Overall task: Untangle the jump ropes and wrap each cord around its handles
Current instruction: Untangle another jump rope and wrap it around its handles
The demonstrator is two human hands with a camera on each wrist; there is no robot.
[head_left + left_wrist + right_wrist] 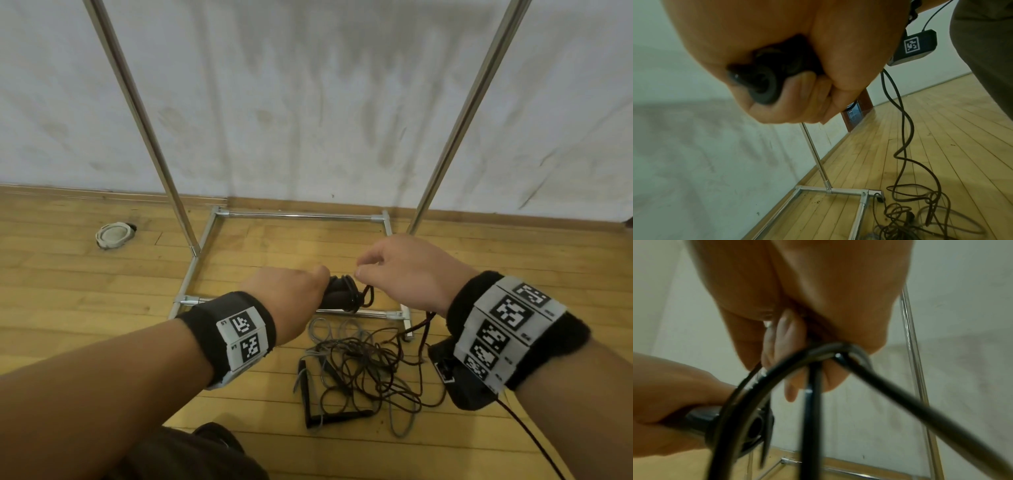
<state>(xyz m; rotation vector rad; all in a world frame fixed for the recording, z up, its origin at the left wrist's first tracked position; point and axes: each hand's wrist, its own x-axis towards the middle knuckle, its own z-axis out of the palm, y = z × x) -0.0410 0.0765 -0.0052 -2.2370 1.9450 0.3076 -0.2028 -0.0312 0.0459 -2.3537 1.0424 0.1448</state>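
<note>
Your left hand (291,298) was clenched around a pair of black jump-rope handles (337,297), holding them together above the wooden floor (102,281); the left wrist view showed your fingers (803,104) curled under them, with the round handle ends (760,84) poking out of your fist. A few turns of dark cord (356,296) were wound around the handles just beyond your thumb. Your right hand (407,270), just to the right of the handles, pinched that dark cord between thumb and fingertips; the right wrist view showed the cord (838,352) looping under your curled fingers (785,340) and down toward the handles (748,426). From your right hand the cord dropped to a tangled pile (370,363) on the floor, nearer to you than the handles, where reddish-brown and grey cords lay mixed together. Two more black handles (310,394) lay at the near left edge of that pile. A metal rack frame (301,216) stood on the floor beyond your hands, its two poles rising against the white wall (308,102). A white round object (114,234) lay far to the left on the floor.
</note>
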